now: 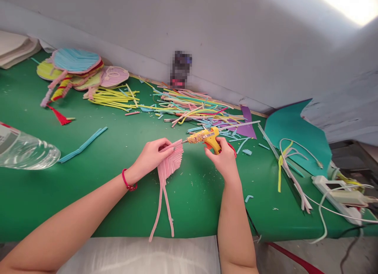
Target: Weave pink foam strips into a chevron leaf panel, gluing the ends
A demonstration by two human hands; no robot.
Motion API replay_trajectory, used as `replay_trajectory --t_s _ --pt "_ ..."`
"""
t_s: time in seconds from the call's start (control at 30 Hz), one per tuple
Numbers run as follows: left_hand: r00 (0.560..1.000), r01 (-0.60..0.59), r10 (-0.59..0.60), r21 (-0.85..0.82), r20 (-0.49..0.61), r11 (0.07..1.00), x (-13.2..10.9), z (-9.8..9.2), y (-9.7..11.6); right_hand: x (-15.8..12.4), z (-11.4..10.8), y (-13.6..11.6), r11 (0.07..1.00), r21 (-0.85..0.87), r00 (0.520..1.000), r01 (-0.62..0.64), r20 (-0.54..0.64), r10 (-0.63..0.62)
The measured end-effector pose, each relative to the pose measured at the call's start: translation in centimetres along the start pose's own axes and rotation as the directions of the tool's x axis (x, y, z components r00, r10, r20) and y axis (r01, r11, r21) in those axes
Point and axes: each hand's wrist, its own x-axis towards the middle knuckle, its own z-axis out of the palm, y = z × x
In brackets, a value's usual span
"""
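My left hand (153, 153) pinches the upper part of a pink pipe-cleaner piece (171, 162), made of slanted rows side by side, with two long loose stems hanging toward the table's front edge. My right hand (223, 155) is wrapped round the handle of a yellow glue gun (203, 136). Its nozzle points left and meets or nearly meets the top edge of the pink piece; whether they touch is hard to tell. A clear glue stick (242, 124) sticks out of the gun's back.
Pipe cleaners (189, 104) lie heaped along the wall on the green table (118, 203). Round fans (77, 61) are stacked back left, above a plastic bottle (29, 150). At right are a teal sheet (295, 136), white cables and a power strip (339, 199).
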Motion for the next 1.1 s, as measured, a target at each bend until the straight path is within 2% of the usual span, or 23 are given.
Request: replay_trajectory --t_s 0.3,0.53,0.63,0.7,0.8,0.87,0.9,0.97,1.03,1.1 --pt "1.000 -0.009 0.009 0.009 -0.010 1.000 0.0 -0.1 0.0 0.2 -0.5 0.4 0.998 -0.037 0.999 -0.042 0.000 0.042" --pt "1.000 0.010 -0.009 -0.057 0.018 0.998 0.0 -0.1 0.0 1.1 0.4 2.5 0.941 -0.182 0.958 -0.284 -0.025 0.285" --pt "0.999 0.032 -0.028 -0.097 0.040 0.995 0.0 -0.2 0.1 1.2 1.3 3.6 0.949 -0.190 0.968 -0.251 -0.040 0.248" --pt "0.998 0.042 -0.036 -0.115 0.047 0.993 0.0 -0.2 0.1 1.1 1.7 3.9 0.955 -0.204 0.974 -0.216 -0.112 0.196" --pt "0.998 0.049 -0.042 -0.132 0.054 0.990 0.0 0.0 0.1 0.9 2.1 2.8 0.970 -0.166 0.943 -0.179 -0.309 0.121" --pt "0.997 0.049 -0.041 -0.146 0.061 0.988 0.0 0.1 0.0 0.5 2.4 1.2 0.993 -0.030 0.936 -0.116 -0.339 0.099" --pt "0.997 0.049 -0.040 -0.151 0.062 0.987 0.0 0.2 0.0 0.2 2.6 0.3 0.992 0.092 0.951 -0.086 -0.288 0.109" --pt "0.998 0.046 -0.038 -0.152 0.057 0.987 0.0 0.3 0.0 -0.5 3.4 -1.6 0.938 0.337 0.993 -0.086 -0.049 0.109" --pt "0.998 0.039 -0.033 -0.149 0.046 0.988 0.0 0.4 0.0 -1.3 4.3 -3.2 0.868 0.475 0.986 -0.142 0.142 0.083" --pt "0.999 0.026 -0.020 -0.143 0.042 0.989 0.0 0.3 0.1 -2.0 5.1 -4.1 0.817 0.551 0.974 -0.171 0.222 0.054"
